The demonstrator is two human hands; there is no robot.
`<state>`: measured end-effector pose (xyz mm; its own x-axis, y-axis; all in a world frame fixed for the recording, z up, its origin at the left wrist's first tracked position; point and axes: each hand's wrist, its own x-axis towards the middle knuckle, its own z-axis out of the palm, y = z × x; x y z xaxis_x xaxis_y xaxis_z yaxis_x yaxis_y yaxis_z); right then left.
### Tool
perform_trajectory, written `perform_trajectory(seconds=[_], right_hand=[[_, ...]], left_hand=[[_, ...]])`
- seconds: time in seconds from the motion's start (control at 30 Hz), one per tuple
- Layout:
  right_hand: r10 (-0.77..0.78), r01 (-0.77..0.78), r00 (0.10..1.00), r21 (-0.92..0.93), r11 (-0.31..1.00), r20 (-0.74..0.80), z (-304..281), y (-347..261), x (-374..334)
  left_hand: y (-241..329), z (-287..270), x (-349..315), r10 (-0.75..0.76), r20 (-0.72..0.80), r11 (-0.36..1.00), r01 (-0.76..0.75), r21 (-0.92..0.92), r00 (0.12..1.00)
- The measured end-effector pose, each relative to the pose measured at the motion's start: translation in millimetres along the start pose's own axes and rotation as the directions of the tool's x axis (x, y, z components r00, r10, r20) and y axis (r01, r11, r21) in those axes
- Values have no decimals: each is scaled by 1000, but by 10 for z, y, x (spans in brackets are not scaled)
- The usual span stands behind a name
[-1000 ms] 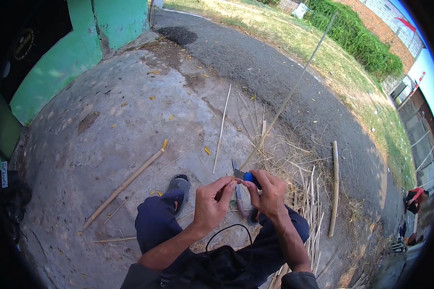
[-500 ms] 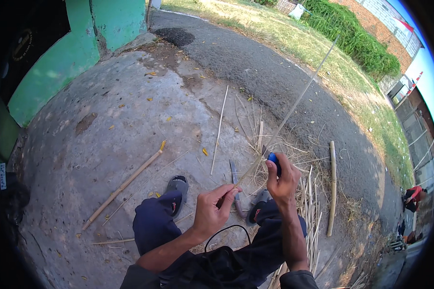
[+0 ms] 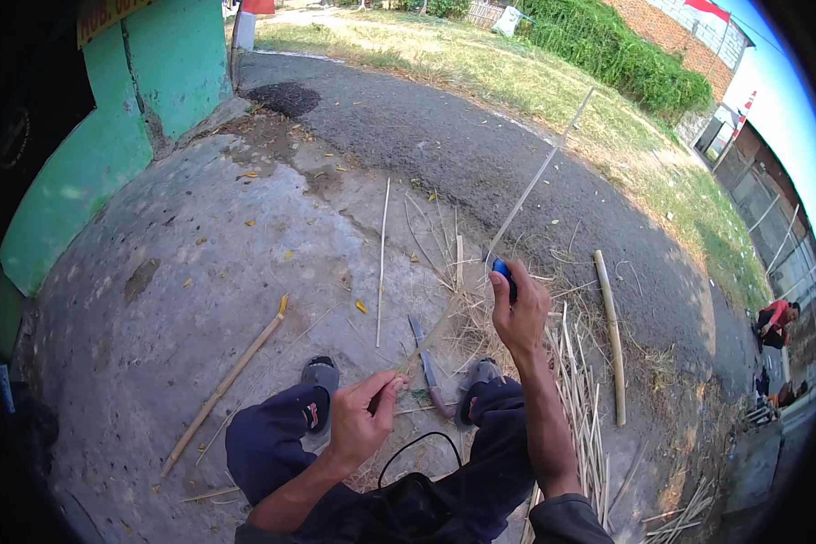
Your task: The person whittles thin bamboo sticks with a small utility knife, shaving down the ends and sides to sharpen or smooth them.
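My left hand [image 3: 358,424] is closed in a pinch on the near end of a long, thin bamboo strip [image 3: 528,192]. The strip slants away to the far right over the grey paving. Further along it, my right hand [image 3: 523,315] grips a small blue-handled knife [image 3: 502,267], whose short dark blade meets the strip. Between my feet a larger knife [image 3: 421,347] with a brown handle lies on the ground. Thin curled shavings [image 3: 480,322] are piled below and beside my right hand.
Several split bamboo strips [image 3: 582,408] lie by my right leg, with a thick bamboo piece [image 3: 610,335] beyond them. A bamboo stick [image 3: 222,399] lies on the left and a pale strip [image 3: 383,263] ahead. A green wall [image 3: 72,190] stands at far left. Another person [image 3: 772,322] sits at far right.
My left hand has drawn back toward me and to the left, so the gap between my hands along the strip is wider. The whole view has shifted a little.
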<state>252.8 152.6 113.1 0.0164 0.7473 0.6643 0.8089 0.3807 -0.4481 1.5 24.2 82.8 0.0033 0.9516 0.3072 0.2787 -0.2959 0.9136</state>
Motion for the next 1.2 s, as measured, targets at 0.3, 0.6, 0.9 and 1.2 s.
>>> perform_trajectory(seconds=[0.3, 0.6, 0.9, 1.2], right_hand=[[135, -134, 987, 20, 991, -90, -156, 404, 210], [294, -284, 938, 77, 956, -182, -71, 1879, 412], [653, -536, 43, -535, 653, 756, 204, 2434, -309], [285, -692, 710, 564, 451, 644, -47, 357, 175]], left_hand=[[83, -207, -445, 44, 25, 993, -47, 106, 999], [144, -1023, -1316, -137, -19, 958, 137, 253, 990], [-128, -1510, -1466, -473, -93, 873, 481, 85, 876], [10, -764, -52, -330, 199, 858, 381, -344, 923]])
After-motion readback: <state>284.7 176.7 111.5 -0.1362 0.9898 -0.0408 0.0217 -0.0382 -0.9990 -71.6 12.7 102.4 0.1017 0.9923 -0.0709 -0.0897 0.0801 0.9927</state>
